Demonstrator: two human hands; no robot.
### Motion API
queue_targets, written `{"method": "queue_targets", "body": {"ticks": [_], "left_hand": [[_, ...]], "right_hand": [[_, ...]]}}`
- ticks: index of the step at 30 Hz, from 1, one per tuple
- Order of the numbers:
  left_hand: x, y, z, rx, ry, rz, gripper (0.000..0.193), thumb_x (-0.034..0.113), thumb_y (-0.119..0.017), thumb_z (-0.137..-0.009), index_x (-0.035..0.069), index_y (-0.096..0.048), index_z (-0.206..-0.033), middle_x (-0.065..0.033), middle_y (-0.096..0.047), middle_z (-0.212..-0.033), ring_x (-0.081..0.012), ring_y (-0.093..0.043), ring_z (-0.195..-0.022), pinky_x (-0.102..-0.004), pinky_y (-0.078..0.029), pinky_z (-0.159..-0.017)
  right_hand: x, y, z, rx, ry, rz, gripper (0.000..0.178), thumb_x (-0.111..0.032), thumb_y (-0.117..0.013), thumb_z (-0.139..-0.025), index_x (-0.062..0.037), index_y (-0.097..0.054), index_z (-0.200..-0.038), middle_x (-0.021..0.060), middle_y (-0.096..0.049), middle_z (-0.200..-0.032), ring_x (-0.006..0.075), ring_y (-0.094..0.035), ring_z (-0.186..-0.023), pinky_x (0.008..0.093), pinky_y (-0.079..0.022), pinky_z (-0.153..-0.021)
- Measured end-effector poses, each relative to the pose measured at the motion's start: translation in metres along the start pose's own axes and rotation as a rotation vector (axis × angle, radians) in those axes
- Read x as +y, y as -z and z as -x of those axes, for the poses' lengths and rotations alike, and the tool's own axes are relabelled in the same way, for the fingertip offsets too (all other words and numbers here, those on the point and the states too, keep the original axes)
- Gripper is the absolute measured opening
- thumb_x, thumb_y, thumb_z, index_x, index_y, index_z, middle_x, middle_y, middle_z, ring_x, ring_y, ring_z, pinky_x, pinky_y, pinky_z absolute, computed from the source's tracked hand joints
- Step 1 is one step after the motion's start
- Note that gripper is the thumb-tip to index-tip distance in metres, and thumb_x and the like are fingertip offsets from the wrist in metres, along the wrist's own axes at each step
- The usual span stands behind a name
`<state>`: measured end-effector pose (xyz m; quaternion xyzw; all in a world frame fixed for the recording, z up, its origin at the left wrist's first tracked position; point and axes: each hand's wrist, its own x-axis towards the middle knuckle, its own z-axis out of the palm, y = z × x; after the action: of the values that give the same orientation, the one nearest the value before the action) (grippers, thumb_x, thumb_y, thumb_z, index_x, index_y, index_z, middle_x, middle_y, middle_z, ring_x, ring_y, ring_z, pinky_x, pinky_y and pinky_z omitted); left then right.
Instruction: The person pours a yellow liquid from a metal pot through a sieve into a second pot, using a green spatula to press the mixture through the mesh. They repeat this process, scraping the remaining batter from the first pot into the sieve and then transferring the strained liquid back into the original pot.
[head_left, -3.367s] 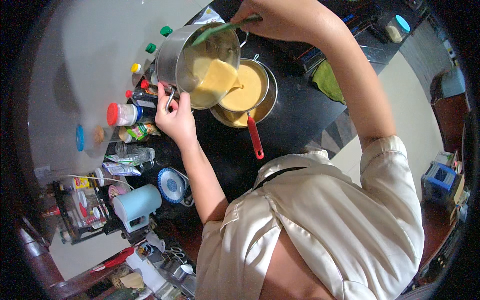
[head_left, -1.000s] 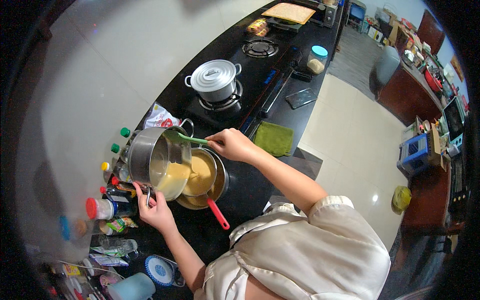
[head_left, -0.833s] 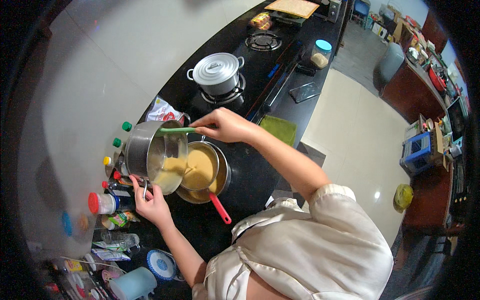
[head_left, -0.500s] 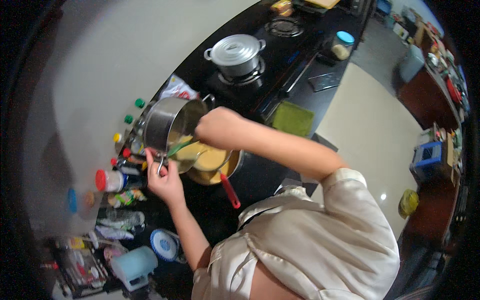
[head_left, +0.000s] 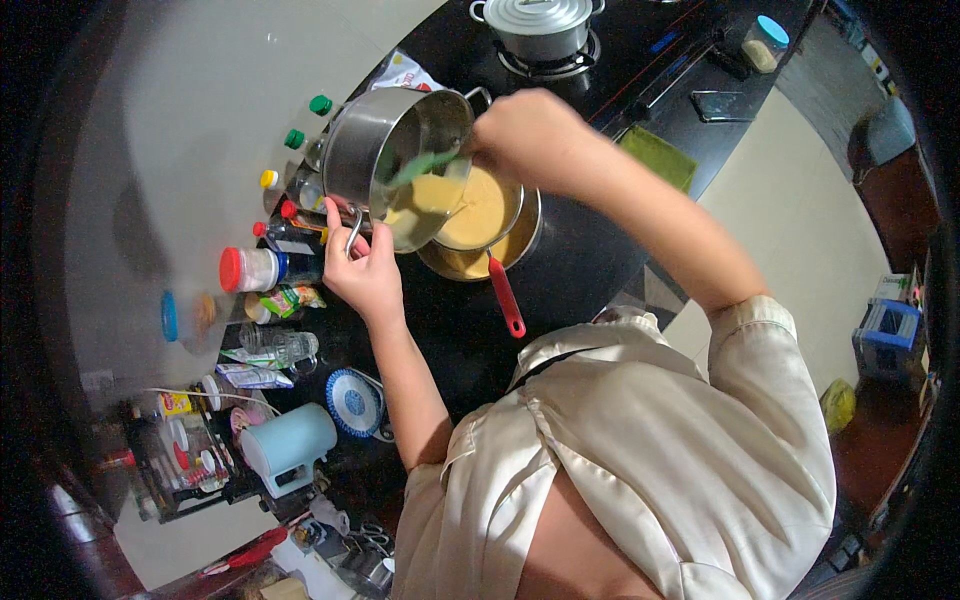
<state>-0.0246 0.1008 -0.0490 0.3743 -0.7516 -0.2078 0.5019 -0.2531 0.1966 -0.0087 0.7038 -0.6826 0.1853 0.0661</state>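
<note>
My left hand (head_left: pixel 365 275) is closed on the side handle of a stainless steel pot (head_left: pixel 350 150), which is tipped over with its mouth facing right. Inside the pot is a green spatula (head_left: pixel 428 166); my right hand (head_left: pixel 530 140) grips its far end, slightly blurred. Thick yellow mixture (head_left: pixel 425 200) lies along the pot's lower wall by the rim. Below the rim, a strainer (head_left: pixel 520 212) with a red handle (head_left: pixel 506 298) holds more of this mixture. It rests over a second metal pot (head_left: pixel 537 232) with yellow liquid in it.
A lidded aluminium pot (head_left: pixel 540 28) stands on the burner at the back. Bottles (head_left: pixel 300 140) and jars (head_left: pixel 250 270) line the wall at left. A light blue pitcher (head_left: pixel 290 445) stands lower left; a green cloth (head_left: pixel 655 158) and a phone (head_left: pixel 733 106) lie at right.
The view has shifted, so everything sits higher and further right in the picture. My right hand has moved the spatula within the pot. The left hand keeps its hold on the handle.
</note>
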Motion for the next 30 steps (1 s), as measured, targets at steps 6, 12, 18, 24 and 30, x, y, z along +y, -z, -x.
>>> {"method": "queue_targets", "body": {"ticks": [6, 12, 18, 24, 30], "left_hand": [[0.007, -0.005, 0.0, 0.005, -0.124, 0.01, 0.033, -0.003, -0.065, -0.067, -0.002, -0.033, -0.056, -0.032, -0.061, -0.105, -0.0308, -0.061, -0.106, -0.0322, -0.046, -0.067], [0.002, -0.002, -0.001, 0.081, 0.064, 0.067, 0.034, -0.002, -0.065, -0.069, -0.001, -0.034, -0.055, -0.0278, -0.059, -0.114, -0.0165, -0.06, -0.078, -0.0272, -0.046, -0.065], [-0.014, 0.005, -0.004, 0.056, 0.089, 0.153, 0.021, -0.001, -0.065, -0.073, -0.003, -0.046, -0.064, -0.0197, -0.055, -0.126, -0.0025, -0.036, -0.06, -0.0201, -0.038, -0.055], [-0.002, 0.011, -0.009, -0.008, 0.157, 0.126, 0.012, -0.004, -0.065, -0.073, -0.006, -0.054, -0.073, -0.0174, -0.05, -0.132, -0.0006, -0.045, -0.07, -0.0162, -0.04, -0.062], [-0.001, 0.004, -0.004, -0.016, -0.086, 0.14, 0.039, -0.005, -0.065, -0.074, 0.003, -0.029, -0.06, -0.0313, -0.045, -0.131, -0.0164, -0.053, -0.103, -0.0284, -0.046, -0.08]], "right_hand": [[0.026, -0.013, 0.003, 0.039, -0.188, 0.092, 0.013, -0.022, -0.063, -0.078, -0.0166, -0.072, -0.086, 0.0121, -0.066, -0.071, 0.03, -0.065, -0.067, 0.0401, -0.053, -0.061], [0.039, -0.053, 0.032, -0.005, -0.277, -0.554, 0.024, -0.023, -0.063, -0.084, -0.0103, -0.07, -0.103, 0.0118, -0.069, -0.081, 0.0219, -0.066, -0.071, 0.0344, -0.052, -0.065], [0.063, -0.048, 0.012, 0.162, -0.339, -0.757, 0.025, -0.026, -0.06, -0.09, -0.0122, -0.068, -0.11, -0.0022, -0.058, -0.064, 0.0039, -0.044, -0.053, 0.0209, -0.037, -0.048], [0.02, 0.027, -0.025, 0.206, 0.235, -0.388, 0.022, -0.017, -0.064, -0.083, -0.0105, -0.07, -0.103, 0.0159, -0.068, -0.089, 0.0268, -0.067, -0.075, 0.0361, -0.053, -0.061], [-0.006, -0.008, -0.005, 0.068, 0.249, -0.186, 0.017, -0.02, -0.062, -0.079, -0.006, -0.071, -0.084, 0.0143, -0.065, -0.068, 0.0298, -0.065, -0.065, 0.0385, -0.052, -0.059]]}}
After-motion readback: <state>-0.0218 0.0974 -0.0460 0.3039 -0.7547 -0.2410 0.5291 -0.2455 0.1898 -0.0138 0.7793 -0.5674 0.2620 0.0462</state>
